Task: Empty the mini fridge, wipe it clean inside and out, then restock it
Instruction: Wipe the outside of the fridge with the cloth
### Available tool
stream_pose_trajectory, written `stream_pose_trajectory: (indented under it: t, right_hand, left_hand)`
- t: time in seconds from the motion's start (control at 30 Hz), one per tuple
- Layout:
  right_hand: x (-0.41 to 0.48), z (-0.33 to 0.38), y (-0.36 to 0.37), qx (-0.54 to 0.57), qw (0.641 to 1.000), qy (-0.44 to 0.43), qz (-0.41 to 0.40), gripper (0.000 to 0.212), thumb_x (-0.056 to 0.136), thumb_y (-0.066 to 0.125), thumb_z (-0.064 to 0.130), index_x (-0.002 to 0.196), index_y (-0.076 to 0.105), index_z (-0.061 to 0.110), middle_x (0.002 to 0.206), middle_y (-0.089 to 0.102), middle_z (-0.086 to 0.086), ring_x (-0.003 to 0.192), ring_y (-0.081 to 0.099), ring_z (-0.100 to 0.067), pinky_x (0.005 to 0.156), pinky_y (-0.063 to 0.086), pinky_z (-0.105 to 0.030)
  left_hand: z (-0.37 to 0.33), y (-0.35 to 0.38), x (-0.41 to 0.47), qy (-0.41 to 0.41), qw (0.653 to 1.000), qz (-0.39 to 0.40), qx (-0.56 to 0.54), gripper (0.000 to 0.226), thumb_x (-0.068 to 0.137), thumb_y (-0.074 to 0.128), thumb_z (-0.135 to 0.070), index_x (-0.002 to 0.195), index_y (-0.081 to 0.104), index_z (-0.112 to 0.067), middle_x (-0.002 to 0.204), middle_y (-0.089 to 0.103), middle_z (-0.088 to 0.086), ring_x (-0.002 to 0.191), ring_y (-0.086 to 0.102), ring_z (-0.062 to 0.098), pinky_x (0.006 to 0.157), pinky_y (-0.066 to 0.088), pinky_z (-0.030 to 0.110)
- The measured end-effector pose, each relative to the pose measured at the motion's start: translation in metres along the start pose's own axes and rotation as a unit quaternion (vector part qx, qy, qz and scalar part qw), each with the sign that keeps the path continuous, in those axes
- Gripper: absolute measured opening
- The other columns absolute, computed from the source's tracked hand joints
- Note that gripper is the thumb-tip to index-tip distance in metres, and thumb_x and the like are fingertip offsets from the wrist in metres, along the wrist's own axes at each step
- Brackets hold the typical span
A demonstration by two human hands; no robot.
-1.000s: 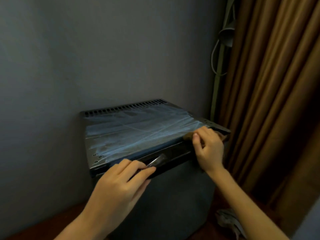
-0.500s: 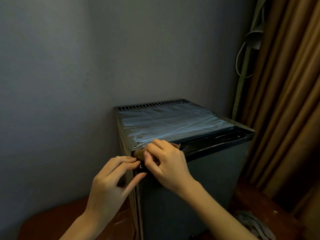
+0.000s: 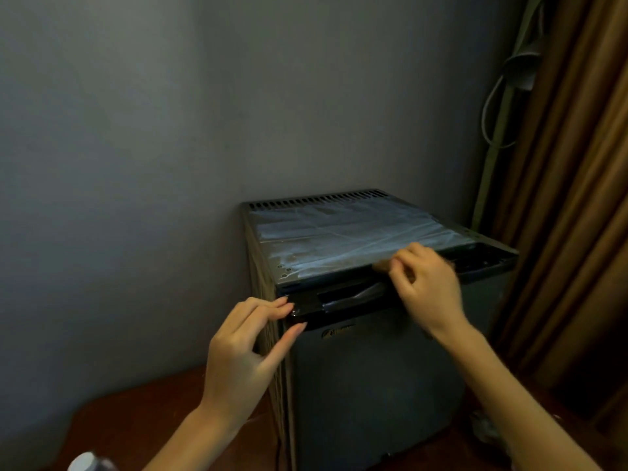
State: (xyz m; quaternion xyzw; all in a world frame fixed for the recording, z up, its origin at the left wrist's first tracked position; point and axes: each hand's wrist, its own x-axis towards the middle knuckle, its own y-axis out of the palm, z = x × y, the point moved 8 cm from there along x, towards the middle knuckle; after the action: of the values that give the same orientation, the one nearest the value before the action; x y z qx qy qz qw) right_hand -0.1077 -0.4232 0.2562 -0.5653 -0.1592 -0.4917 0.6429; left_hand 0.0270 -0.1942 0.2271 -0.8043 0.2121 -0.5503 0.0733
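- Tan cloth (image 3: 382, 265), a small soft piece, had travelled. Half a second earlier it was at the front left corner of the mini fridge (image 3: 373, 368); now it lay on the front edge of the top, a little right of the frame's centre.
- The right hand (image 3: 428, 287) held this cloth with curled fingers and pressed it down on the edge. How much cloth lay under the palm I could not tell.
- The left hand (image 3: 244, 348) had moved only a little. Its fingers were almost straight, their tips touched the left corner of the glossy black trim (image 3: 306, 309) above the door, and it gripped nothing.
- From this movement along the edge I judged that the outside wiping was going on. The door was closed, so the state of the inside could not be seen.
- The fridge stood in the centre and lower right of the frame, close to the matte grey wall (image 3: 136, 164), on a reddish-brown wooden surface (image 3: 136, 402).
- A thin, wrinkled plastic film (image 3: 350, 236) covered the top and shone pale blue, with brownish marks showing near its front.
- A row of narrow vent slots (image 3: 316, 198) ran along the back edge of the top.
- The door face was flat, dull grey, with a small logo under the trim.
- A brown curtain (image 3: 571, 198) hung in heavy vertical folds along the right side of the frame.
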Motion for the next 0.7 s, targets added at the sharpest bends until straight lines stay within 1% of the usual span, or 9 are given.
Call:
stream_pose_trajectory:
  t: [0.07, 0.13, 0.2, 0.27, 0.33, 0.4, 0.53, 0.6, 0.7]
  right_hand:
    - [-0.006, 0.050, 0.017, 0.048, 0.996, -0.060, 0.042, 0.033, 0.090, 0.040, 0.038, 0.081, 0.063, 0.016, 0.084, 0.052, 0.008, 0.080, 0.052, -0.012, 0.064, 0.035, -0.025]
    - [-0.015, 0.085, 0.033, 0.093, 0.983, -0.119, 0.104, 0.032, 0.092, 0.043, 0.039, 0.095, 0.068, 0.018, 0.094, 0.055, 0.007, 0.089, 0.053, -0.008, 0.072, 0.043, -0.026]
    - [-0.014, 0.095, 0.036, 0.147, 0.961, -0.161, 0.170, 0.031, 0.093, 0.048, 0.039, 0.105, 0.069, 0.021, 0.103, 0.055, 0.009, 0.098, 0.053, -0.006, 0.080, 0.045, -0.025]
    - [-0.005, 0.088, 0.027, 0.193, 0.936, -0.184, 0.229, 0.024, 0.090, 0.058, 0.038, 0.103, 0.071, 0.022, 0.104, 0.055, 0.009, 0.100, 0.055, -0.006, 0.084, 0.047, -0.027]
    - [0.007, 0.080, 0.018, 0.170, 0.917, -0.217, 0.288, 0.017, 0.087, 0.064, 0.038, 0.100, 0.072, 0.028, 0.101, 0.056, 0.012, 0.097, 0.055, -0.004, 0.082, 0.047, -0.030]
    - [0.014, 0.086, 0.018, 0.097, 0.900, -0.274, 0.324, 0.015, 0.089, 0.064, 0.040, 0.101, 0.072, 0.035, 0.098, 0.055, 0.015, 0.092, 0.052, -0.003, 0.077, 0.046, -0.029]
    - [0.016, 0.114, 0.025, 0.028, 0.877, -0.379, 0.294, 0.015, 0.089, 0.063, 0.037, 0.101, 0.072, 0.036, 0.092, 0.053, 0.012, 0.088, 0.049, -0.008, 0.063, 0.040, -0.027]
    - [0.016, 0.115, 0.029, 0.023, 0.864, -0.394, 0.313, 0.019, 0.091, 0.058, 0.041, 0.106, 0.069, 0.040, 0.095, 0.051, 0.014, 0.089, 0.045, -0.004, 0.063, 0.036, -0.025]
    - [0.023, 0.101, 0.029, 0.018, 0.837, -0.404, 0.370, 0.021, 0.092, 0.053, 0.047, 0.109, 0.066, 0.044, 0.097, 0.048, 0.017, 0.086, 0.038, 0.002, 0.064, 0.034, -0.023]
  left_hand:
    - [-0.001, 0.000, -0.002, 0.000, 1.000, -0.005, 0.000, 0.023, 0.085, 0.065, -0.032, 0.098, 0.069, -0.014, 0.099, 0.065, -0.007, 0.104, 0.062, 0.004, 0.090, 0.049, 0.022]
    - [-0.003, -0.001, -0.003, 0.002, 1.000, -0.008, 0.003, 0.019, 0.089, 0.061, -0.029, 0.099, 0.069, -0.015, 0.099, 0.066, -0.007, 0.103, 0.062, 0.003, 0.088, 0.050, 0.022]
    - [-0.003, -0.002, -0.001, 0.003, 1.000, -0.008, 0.006, 0.018, 0.092, 0.057, -0.026, 0.100, 0.069, -0.016, 0.098, 0.066, -0.007, 0.100, 0.062, 0.003, 0.084, 0.050, 0.022]
    - [-0.002, -0.003, 0.002, 0.007, 1.000, -0.002, 0.003, 0.020, 0.095, 0.052, -0.026, 0.099, 0.069, -0.017, 0.097, 0.067, -0.007, 0.096, 0.063, 0.004, 0.079, 0.051, 0.024]
    - [-0.001, -0.004, 0.006, 0.013, 1.000, -0.006, -0.001, 0.027, 0.099, 0.044, -0.029, 0.099, 0.069, -0.017, 0.096, 0.067, -0.007, 0.094, 0.064, 0.006, 0.076, 0.052, 0.027]
    - [-0.001, -0.005, 0.007, 0.019, 1.000, -0.020, -0.001, 0.034, 0.102, 0.039, -0.032, 0.097, 0.068, -0.016, 0.094, 0.068, -0.005, 0.093, 0.065, 0.007, 0.074, 0.052, 0.029]
    - [-0.004, -0.002, 0.006, 0.028, 0.997, -0.068, 0.017, 0.040, 0.104, 0.034, -0.030, 0.089, 0.067, -0.013, 0.085, 0.067, -0.001, 0.085, 0.066, 0.010, 0.067, 0.052, 0.029]
    - [-0.007, 0.000, 0.010, 0.037, 0.995, -0.084, 0.044, 0.047, 0.104, 0.033, -0.029, 0.081, 0.068, -0.008, 0.078, 0.065, 0.003, 0.077, 0.065, 0.013, 0.062, 0.050, 0.030]
    - [-0.013, 0.004, 0.019, 0.058, 0.990, -0.096, 0.088, 0.055, 0.104, 0.032, -0.027, 0.067, 0.065, -0.002, 0.066, 0.060, 0.006, 0.064, 0.063, 0.019, 0.051, 0.046, 0.035]
